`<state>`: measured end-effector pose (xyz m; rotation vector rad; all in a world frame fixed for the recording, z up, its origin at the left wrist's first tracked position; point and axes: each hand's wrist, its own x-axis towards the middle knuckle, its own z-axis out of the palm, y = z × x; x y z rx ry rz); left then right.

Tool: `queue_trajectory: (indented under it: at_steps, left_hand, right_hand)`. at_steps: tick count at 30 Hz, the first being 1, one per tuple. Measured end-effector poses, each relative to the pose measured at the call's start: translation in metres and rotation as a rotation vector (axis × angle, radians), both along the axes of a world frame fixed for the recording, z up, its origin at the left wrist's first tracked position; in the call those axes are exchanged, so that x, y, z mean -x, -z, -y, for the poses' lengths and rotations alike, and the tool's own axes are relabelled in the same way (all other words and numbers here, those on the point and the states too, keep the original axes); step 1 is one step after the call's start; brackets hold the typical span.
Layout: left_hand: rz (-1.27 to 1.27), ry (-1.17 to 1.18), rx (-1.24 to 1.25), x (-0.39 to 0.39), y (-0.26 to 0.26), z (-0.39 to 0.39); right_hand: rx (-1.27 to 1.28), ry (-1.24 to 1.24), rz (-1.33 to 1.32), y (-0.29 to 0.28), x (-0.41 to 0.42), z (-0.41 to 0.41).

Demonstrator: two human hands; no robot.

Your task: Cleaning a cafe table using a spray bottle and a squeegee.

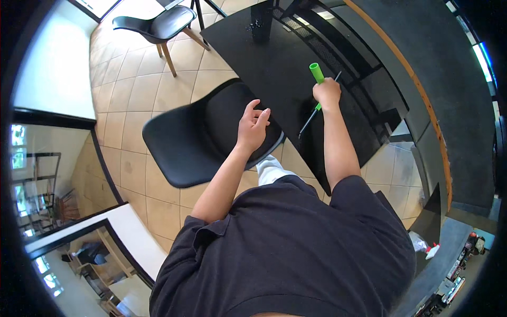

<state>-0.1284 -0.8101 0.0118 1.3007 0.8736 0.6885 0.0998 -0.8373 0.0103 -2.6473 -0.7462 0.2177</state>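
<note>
My right hand (327, 93) is closed over the glossy black tabletop (285, 75), holding a bright green tube (316, 73) whose open end points away from me. A thin dark rod (310, 122) with a green part near the hand passes under the same hand; its far end shows beyond the knuckles and its near tip lies over the table. Whether tube and rod are joined is hidden by the fingers. My left hand (253, 126), fingers loosely curled and apart, holds nothing above the seat of a black chair (178, 138).
Another black chair with wooden legs (170, 25) stands on the tiled floor at the upper left. A dark object (261, 21) is at the table's far end. A dark counter with an orange-brown edge (420, 89) curves along the right. Framed glass panels (51, 178) stand at the left.
</note>
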Motion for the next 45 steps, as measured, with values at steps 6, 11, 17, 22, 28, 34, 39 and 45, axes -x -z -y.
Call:
queue_trajectory:
  at_steps: [6,11,17,22,28,34,39,45]
  left_hand:
    - [-0.087,-0.045,0.013,-0.019,-0.006,-0.070]
    - [-0.039,-0.117,-0.001,-0.026,-0.005,-0.107]
    - [-0.085,-0.155,0.027,-0.010,0.000,-0.120]
    - [-0.107,-0.187,0.038,-0.005,0.005,-0.128]
    - [-0.066,-0.241,0.065,-0.007,0.007,-0.133]
    - [-0.026,-0.253,-0.003,-0.008,0.006,-0.136]
    - [-0.003,-0.329,-0.028,0.005,0.002,-0.136]
    - [-0.097,-0.418,-0.084,0.033,0.011,-0.133]
  right_hand:
    - [0.033,-0.049,0.022,0.004,-0.051,-0.107]
    - [0.051,-0.118,0.072,0.023,-0.085,-0.193]
    - [-0.017,-0.171,0.007,0.038,-0.097,-0.277]
    - [0.160,-0.193,0.285,0.044,-0.057,-0.325]
    - [-0.020,-0.646,0.445,0.052,0.018,-0.341]
    - [-0.122,-1.259,0.616,0.052,0.061,-0.291]
    - [-0.290,-1.756,0.551,0.049,0.014,-0.205]
    - [-0.312,-1.427,0.600,0.047,-0.078,-0.186]
